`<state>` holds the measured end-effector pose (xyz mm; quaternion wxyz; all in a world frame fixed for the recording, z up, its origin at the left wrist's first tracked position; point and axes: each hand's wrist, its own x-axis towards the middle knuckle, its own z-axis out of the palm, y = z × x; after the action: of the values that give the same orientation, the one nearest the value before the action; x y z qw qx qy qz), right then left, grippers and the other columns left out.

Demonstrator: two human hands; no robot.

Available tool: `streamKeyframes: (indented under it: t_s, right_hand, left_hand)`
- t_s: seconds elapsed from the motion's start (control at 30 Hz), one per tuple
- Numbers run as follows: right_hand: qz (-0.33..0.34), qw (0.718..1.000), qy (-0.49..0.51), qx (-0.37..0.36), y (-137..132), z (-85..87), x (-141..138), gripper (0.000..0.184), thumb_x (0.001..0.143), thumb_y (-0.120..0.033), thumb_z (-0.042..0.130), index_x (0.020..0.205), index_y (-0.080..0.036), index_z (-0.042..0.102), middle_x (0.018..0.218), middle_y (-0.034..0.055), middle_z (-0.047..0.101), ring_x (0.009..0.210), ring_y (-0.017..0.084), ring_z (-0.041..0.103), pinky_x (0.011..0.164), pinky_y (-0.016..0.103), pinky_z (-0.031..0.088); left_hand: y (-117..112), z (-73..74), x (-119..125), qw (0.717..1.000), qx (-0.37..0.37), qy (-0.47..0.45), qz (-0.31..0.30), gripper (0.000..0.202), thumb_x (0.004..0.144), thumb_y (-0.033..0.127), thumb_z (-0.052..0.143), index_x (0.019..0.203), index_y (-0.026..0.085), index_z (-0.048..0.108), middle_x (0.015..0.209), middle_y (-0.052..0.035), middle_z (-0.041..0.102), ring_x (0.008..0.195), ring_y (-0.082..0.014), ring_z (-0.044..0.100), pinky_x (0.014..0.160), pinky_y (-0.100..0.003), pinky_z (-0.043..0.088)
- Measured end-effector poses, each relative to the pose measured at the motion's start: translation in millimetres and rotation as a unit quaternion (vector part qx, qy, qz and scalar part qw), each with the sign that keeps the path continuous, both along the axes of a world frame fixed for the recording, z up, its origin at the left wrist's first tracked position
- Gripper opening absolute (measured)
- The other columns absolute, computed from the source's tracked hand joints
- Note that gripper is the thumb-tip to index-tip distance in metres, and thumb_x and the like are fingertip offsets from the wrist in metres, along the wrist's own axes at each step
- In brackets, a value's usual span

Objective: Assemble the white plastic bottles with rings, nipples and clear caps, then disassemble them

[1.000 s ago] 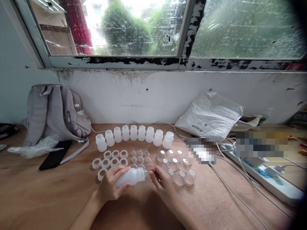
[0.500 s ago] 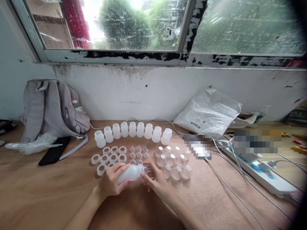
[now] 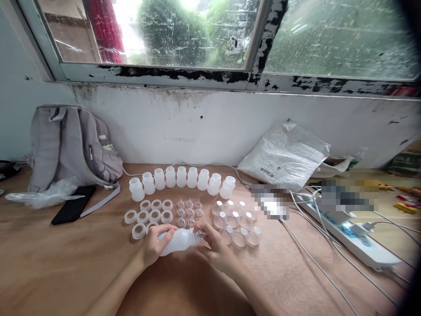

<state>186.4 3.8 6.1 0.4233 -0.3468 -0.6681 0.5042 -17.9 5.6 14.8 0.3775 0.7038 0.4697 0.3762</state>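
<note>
My left hand [image 3: 157, 245] is wrapped round the lower part of a frosted white baby bottle [image 3: 179, 242], which lies on its side with its mouth to the right. At that mouth, the fingers of my right hand [image 3: 212, 245] close on a clear nipple [image 3: 200, 235], partly hidden by them. Just beyond the hands are several clear nipples [image 3: 180, 213] in rows. White collar rings [image 3: 142, 216] lie to their left, some behind my left hand. Clear domed caps [image 3: 240, 237] stand in rows by my right hand.
An arc of frosted bottles [image 3: 181, 177] stands upright at the back. On the left are a grey backpack [image 3: 70, 145], a plastic bag [image 3: 46, 195] and a black phone [image 3: 73, 206]. A silver pouch [image 3: 283, 156], cables and a power strip [image 3: 368, 248] occupy the right.
The bottle has turned closer to level between my hands. My right fingers have shifted round its mouth, with the thumb now lower. The view has moved slightly.
</note>
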Motion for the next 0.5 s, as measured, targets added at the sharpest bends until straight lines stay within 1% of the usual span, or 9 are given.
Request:
streamKeyframes:
  t_s: [0.13, 0.2, 0.27, 0.33, 0.37, 0.4, 0.43, 0.5]
  right_hand:
    - [0.013, 1.0, 0.026, -0.003, -1, 2.9, -1, 0.031, 0.064, 0.0, 0.049, 0.086, -0.022, 0.049, 0.103, 0.0026, 0.051, 0.094, 0.016, 0.049, 0.076, 0.025, 0.04]
    - [0.008, 1.0, 0.027, -0.008, -1, 5.4, -1, 0.029, 0.066, -0.003, 0.052, 0.087, -0.022, 0.049, 0.1, 0.0022, 0.051, 0.091, 0.015, 0.05, 0.075, 0.025, 0.041]
    - [0.0, 0.999, 0.015, -0.032, -2, 6.9, -2, 0.03, 0.067, -0.01, 0.059, 0.092, -0.022, 0.049, 0.094, 0.0019, 0.054, 0.082, 0.014, 0.054, 0.068, 0.023, 0.044]
    - [-0.011, 0.997, -0.019, -0.081, -1, 6.0, -2, 0.03, 0.068, -0.024, 0.063, 0.094, -0.021, 0.049, 0.079, 0.0006, 0.057, 0.062, 0.012, 0.055, 0.052, 0.021, 0.043]
    - [-0.016, 0.993, -0.047, -0.109, -1, 4.6, -2, 0.027, 0.069, -0.032, 0.062, 0.089, -0.019, 0.05, 0.068, -0.0005, 0.057, 0.052, 0.01, 0.053, 0.044, 0.019, 0.04]
    - [-0.02, 0.988, -0.078, -0.135, 0, 2.6, -2, 0.026, 0.072, -0.041, 0.059, 0.081, -0.017, 0.052, 0.057, -0.0016, 0.055, 0.042, 0.009, 0.049, 0.037, 0.018, 0.035]
    - [-0.024, 0.982, -0.109, -0.155, 1, 0.4, -2, 0.032, 0.075, -0.047, 0.052, 0.07, -0.016, 0.052, 0.047, -0.0025, 0.051, 0.035, 0.008, 0.043, 0.033, 0.018, 0.03]
    - [-0.04, 0.973, -0.152, -0.171, 3, -3.8, -2, 0.051, 0.081, -0.055, 0.034, 0.05, -0.016, 0.045, 0.035, -0.0027, 0.042, 0.027, 0.006, 0.036, 0.03, 0.018, 0.023]
  left_hand:
    - [1, -1.6, 0, 1.0, -0.005, 0.0, -0.006, 0.04, 0.081, 0.041, 0.038, 0.081, 0.011, 0.065, 0.068, -0.0043, 0.064, 0.059, -0.0139, 0.054, 0.052, -0.02, 0.037]
    - [1, -2.5, 0, 1.0, 0.003, 0.004, -0.002, 0.04, 0.081, 0.041, 0.038, 0.08, 0.012, 0.065, 0.066, -0.0041, 0.064, 0.058, -0.0138, 0.054, 0.051, -0.02, 0.038]
    - [2, -3.4, -1, 1.0, 0.023, 0.014, 0.004, 0.038, 0.082, 0.039, 0.037, 0.08, 0.013, 0.064, 0.068, -0.004, 0.064, 0.06, -0.0142, 0.056, 0.053, -0.021, 0.04]
    - [1, -4.5, -3, 0.997, 0.07, 0.03, 0.008, 0.033, 0.083, 0.034, 0.037, 0.082, 0.014, 0.064, 0.074, -0.0043, 0.065, 0.066, -0.015, 0.058, 0.06, -0.023, 0.043]
    - [0, -5.2, -4, 0.994, 0.103, 0.04, 0.002, 0.03, 0.082, 0.032, 0.038, 0.084, 0.015, 0.063, 0.077, -0.0049, 0.065, 0.069, -0.0155, 0.059, 0.063, -0.024, 0.044]
    - [-2, -6.0, -5, 0.989, 0.137, 0.05, -0.012, 0.027, 0.081, 0.029, 0.04, 0.087, 0.015, 0.062, 0.08, -0.0056, 0.065, 0.072, -0.0159, 0.059, 0.066, -0.025, 0.044]
    - [-3, -6.9, -6, 0.983, 0.168, 0.059, -0.031, 0.025, 0.081, 0.026, 0.042, 0.091, 0.015, 0.061, 0.083, -0.0064, 0.064, 0.074, -0.0161, 0.059, 0.068, -0.026, 0.045]
    - [-5, -9.2, -6, 0.972, 0.214, 0.069, -0.065, 0.025, 0.079, 0.022, 0.044, 0.098, 0.015, 0.058, 0.087, -0.0076, 0.063, 0.077, -0.0161, 0.059, 0.069, -0.026, 0.046]
